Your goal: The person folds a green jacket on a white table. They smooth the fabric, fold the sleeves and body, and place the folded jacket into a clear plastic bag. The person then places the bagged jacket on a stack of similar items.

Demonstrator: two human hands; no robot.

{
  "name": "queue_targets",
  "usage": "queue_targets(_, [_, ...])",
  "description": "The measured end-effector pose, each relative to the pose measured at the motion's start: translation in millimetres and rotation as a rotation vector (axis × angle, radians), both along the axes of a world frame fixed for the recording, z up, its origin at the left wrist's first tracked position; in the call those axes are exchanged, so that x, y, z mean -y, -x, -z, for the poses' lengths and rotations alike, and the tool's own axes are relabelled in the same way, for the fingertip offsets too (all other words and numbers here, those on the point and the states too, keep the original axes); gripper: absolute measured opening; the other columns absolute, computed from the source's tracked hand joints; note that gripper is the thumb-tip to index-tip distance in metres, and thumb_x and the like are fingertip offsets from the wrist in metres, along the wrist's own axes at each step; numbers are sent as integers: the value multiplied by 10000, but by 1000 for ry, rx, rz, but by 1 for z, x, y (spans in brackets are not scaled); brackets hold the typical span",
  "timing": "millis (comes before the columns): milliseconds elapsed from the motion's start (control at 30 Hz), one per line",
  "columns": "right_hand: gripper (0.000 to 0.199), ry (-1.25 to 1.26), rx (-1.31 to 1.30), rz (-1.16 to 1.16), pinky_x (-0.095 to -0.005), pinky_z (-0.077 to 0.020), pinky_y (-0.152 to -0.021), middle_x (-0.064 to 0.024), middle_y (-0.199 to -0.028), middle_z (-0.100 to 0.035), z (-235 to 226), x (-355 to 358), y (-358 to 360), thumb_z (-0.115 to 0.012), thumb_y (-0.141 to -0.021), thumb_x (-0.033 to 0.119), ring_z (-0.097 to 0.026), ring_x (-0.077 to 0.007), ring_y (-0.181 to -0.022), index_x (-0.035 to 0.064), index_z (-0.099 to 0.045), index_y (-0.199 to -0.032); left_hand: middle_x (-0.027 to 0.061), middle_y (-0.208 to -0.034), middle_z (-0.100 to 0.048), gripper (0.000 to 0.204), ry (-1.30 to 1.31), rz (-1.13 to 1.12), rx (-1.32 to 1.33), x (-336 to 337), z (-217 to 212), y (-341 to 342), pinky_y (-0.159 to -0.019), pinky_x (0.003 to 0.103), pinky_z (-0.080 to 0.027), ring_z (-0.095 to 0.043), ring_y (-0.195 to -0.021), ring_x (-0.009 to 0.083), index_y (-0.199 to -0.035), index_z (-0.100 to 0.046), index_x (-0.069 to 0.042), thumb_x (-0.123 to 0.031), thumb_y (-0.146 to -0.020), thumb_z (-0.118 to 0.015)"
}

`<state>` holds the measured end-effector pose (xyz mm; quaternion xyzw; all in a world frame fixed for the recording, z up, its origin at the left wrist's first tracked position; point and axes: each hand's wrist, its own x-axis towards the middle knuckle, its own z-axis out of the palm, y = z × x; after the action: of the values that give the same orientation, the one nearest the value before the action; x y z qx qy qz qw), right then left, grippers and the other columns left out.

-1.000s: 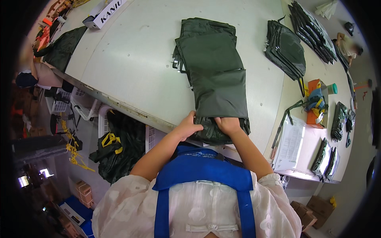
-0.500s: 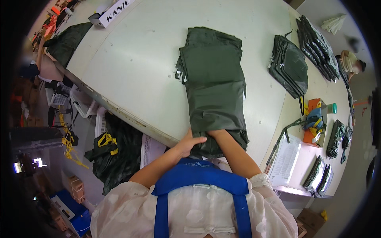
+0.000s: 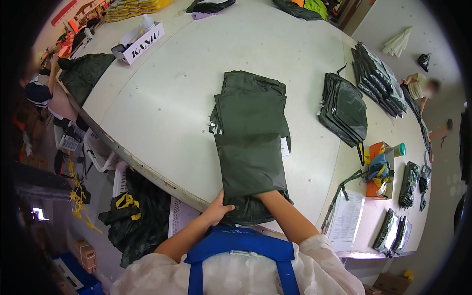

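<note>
A folded dark green garment (image 3: 251, 164) of smooth, slightly shiny fabric lies lengthwise on the table in front of me, on top of more dark green folded pieces (image 3: 253, 82). My left hand (image 3: 216, 210) grips its near left edge, thumb on top and the other fingers out of sight below. At the near end, my right hand (image 3: 265, 195) reaches under the folded-over layer, which hides its fingers. A white tag (image 3: 284, 147) shows at the garment's right edge, and small white labels (image 3: 212, 129) stick out on the left.
Dark green pouches (image 3: 344, 110) and plastic-wrapped packs (image 3: 378, 81) lie to the right, beyond an orange box (image 3: 377, 169) and paper sheet (image 3: 345, 221). A white box (image 3: 140, 44) stands far left. Below the table edge hangs dark fabric (image 3: 137, 216). Other people work at both sides.
My view has tilted up, so the table and garment sit lower in the picture. The white tag at the garment's right edge shows more. Both hands stay at its near end.
</note>
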<state>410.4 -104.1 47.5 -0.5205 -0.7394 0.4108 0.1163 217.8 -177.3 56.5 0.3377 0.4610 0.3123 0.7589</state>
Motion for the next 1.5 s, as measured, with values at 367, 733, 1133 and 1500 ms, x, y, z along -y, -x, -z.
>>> queue_targets(367, [491, -377, 249, 301, -428, -264, -1109, -156, -1385, -463, 18, 72, -56, -519, -842, 252, -387, -323, -1305, 70, -522, -1298, 176, -1514, -252, 996, -37, 154, -174, 21, -6, 3, -1105, 353, -264, -283, -1385, 272, -1497, -62, -38, -129, -772, -739])
queue_targets(733, [555, -460, 302, -142, -443, -401, -972, -226, -1265, -528, -48, 93, -25, -676, -789, 294, -514, -349, -1168, 50, -523, -1263, 119, -1390, -415, 929, 220, 173, 117, 1, 17, 27, -1077, 355, -311, -394, -1285, 235, -1463, -217, -53, 52, -671, -692])
queue_targets(1133, [362, 630, -548, 807, -266, -501, -733, -109, -966, -648, -15, 128, -84, -634, -885, 166, -620, -142, -818, -100, -552, -1117, 98, -1287, -526, 707, 319, 197, 199, 34, 29, 48, -1003, 353, -410, -506, -1168, 215, -1328, -435, -4, -27, -687, -733])
queue_targets(1500, [355, 332, -22, 768, -322, -479, -715, -141, -788, -656, -8, 180, -79, -652, -858, 277, -588, -173, -739, -66, -628, -947, 112, -1384, -428, 824, 252, 156, 143, 39, 23, 45, -1056, 353, -339, -431, -1248, 235, -1448, -252, -45, -77, -738, -669])
